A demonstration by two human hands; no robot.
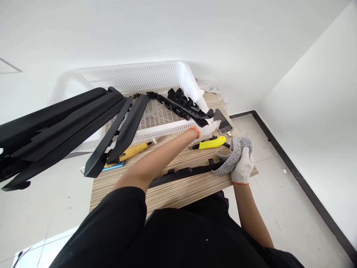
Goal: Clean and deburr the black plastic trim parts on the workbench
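Observation:
My left hand (209, 129), in a white knit glove with an orange cuff, reaches over the far edge of the table. A fingertip rests at the edge of a smartphone (224, 124), and its fingers look stretched out with nothing gripped. A grey cloth (231, 160) is bunched in my gloved right hand (243, 168) at the table's right corner. The cloth lies over the right end of a long black plastic trim piece (185, 172). Between my hands sits a yellow utility knife (211, 143), partly over a dark item I cannot make out.
Behind stands a white plastic basket (182, 69) with several black plastic parts (182, 104). Long black trim pieces (111, 106) jut out from its left side. A yellow power tool (134, 151) lies at the left of the wood-grain table (173, 193). White cloth (209, 87) lies at the back right.

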